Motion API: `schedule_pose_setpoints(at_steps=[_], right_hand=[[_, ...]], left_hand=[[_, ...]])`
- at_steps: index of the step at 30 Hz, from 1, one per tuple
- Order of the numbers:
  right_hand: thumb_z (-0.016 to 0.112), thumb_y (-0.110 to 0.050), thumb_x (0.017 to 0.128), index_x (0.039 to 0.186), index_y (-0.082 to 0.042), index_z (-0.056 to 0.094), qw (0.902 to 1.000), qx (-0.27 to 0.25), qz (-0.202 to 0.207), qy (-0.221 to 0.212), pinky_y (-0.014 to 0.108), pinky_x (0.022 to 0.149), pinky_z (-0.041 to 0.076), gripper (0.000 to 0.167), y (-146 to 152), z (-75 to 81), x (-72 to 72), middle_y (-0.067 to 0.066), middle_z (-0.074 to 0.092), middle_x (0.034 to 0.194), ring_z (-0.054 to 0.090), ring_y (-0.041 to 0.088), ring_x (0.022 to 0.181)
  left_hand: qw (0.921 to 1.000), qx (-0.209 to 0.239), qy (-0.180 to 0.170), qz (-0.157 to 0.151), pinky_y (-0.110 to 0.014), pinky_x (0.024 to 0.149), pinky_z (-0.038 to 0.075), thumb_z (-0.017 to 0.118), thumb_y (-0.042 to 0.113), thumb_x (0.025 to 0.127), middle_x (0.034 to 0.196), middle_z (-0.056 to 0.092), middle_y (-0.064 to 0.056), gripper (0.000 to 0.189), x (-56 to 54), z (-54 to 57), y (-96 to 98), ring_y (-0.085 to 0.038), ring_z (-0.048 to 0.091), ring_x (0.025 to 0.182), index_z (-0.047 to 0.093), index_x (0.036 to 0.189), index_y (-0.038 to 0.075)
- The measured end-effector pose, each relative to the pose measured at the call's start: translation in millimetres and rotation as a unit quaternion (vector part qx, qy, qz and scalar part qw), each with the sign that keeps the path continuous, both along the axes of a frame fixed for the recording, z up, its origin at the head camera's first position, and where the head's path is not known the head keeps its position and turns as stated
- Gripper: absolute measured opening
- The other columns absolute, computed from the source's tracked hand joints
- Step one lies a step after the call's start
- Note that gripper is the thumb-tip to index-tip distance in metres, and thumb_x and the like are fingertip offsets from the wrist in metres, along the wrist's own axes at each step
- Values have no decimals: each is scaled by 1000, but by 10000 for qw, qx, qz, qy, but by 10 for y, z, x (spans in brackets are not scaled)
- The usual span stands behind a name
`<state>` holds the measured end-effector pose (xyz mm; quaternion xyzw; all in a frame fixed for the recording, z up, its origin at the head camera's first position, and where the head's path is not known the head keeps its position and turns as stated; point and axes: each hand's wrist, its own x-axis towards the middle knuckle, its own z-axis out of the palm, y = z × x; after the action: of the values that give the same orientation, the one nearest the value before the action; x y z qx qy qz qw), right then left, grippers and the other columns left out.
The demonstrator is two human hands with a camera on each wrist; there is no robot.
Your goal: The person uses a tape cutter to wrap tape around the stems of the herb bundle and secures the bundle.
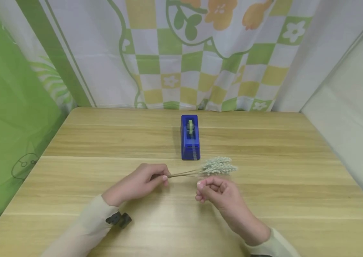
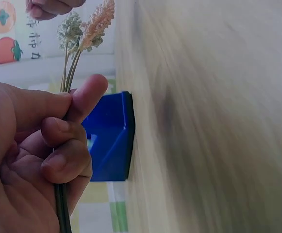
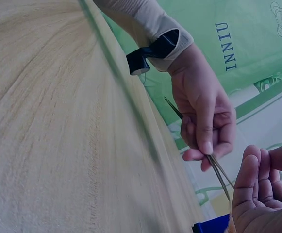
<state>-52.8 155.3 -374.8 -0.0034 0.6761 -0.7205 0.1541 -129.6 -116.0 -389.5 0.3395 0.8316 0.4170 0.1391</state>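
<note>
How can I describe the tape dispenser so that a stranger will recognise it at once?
On the wooden table, look toward the checkered curtain. Near mid-width stands the tape dispenser, holding a tape roll. Unlike the thin, pale sprigs nearby, it is a deep blue block.

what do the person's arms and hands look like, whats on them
The left hand and right hand are bare, with no gloves or rings visible. The left sleeve and right sleeve are pale cream and reach the wrists. A black strap circles the left cuff, carrying a small rounded black device.
</note>
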Motion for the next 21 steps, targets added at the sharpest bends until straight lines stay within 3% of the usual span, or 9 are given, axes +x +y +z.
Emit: schedule_pose_setpoints(at_steps=[10, 17, 21], right_hand=[[68, -5, 98, 104, 3, 66, 9999, -88, 65, 29, 24, 81, 62, 10, -21, -13, -11, -3, 75, 89, 72, 9, 82], [67, -5, 99, 104, 2, 66, 9999, -91, 141, 28, 24, 81, 62, 9, -20, -33, -15, -3, 75, 90, 72, 8, 82], [67, -6, 99, 106, 5, 65, 9998, -92, 196, 37, 24, 82, 62, 13, -19, -43, -20, -3, 76, 90, 72, 8, 82]], left_hand=[[9998, 55, 177, 13, -22, 75, 56, 57, 4, 105, 93, 77, -10, 14, 15, 114, 246, -21, 69, 83, 70, 104, 2], [9994, 144, 304, 49, -20, 63, 51, 57, 3, 105, 92, 76, -11, 13, 35, 131, 334, -4, 54, 69, 70, 103, 2], [9995, 117, 286, 93, -20, 60, 49, 57, 3, 105, 93, 76, -12, 14, 67, 143, 387, -1, 50, 67, 71, 105, 1]])
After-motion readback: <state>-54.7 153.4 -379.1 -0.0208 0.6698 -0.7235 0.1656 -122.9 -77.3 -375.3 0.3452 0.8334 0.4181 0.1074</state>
